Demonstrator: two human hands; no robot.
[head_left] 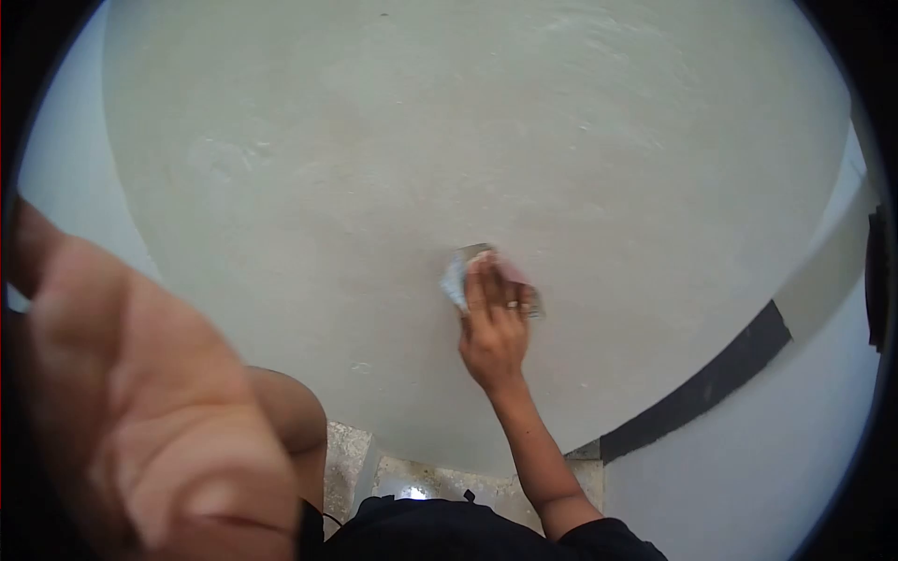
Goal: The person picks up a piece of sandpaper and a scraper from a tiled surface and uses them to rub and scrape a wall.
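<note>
1. Greenish-grey and matt, the broad wall (393, 168) before you carries faint smears, small pits and a few pale ridges.
2. Your right hand (496, 341) lies on the wall, low and just right of the middle of your view. Its fingers are nearly straight and close together, and they have hold of a small sheet (455, 279), pinned flat against the wall.
3. That sheet shows patches of pale blue, pink and dull tan, with creased, uneven edges. Your fingers cover its middle, and blur hides any print; whether it is paper or cloth, you cannot tell.
4. A band like a ring (513, 304) shines on one finger of that hand.
5. Your left hand (164, 402) looms large and blurred at the left, palm side showing, well apart from the sheet. Its fingers are cut off or lost in the dark rim, so you cannot tell how far open it is or whether it has hold of anything.
6. Below, speckled stone-like floor (402, 475) shows beyond your black shirt (421, 533).
7. At lower right, a dark grey strip (702, 385) borders smooth white.
</note>
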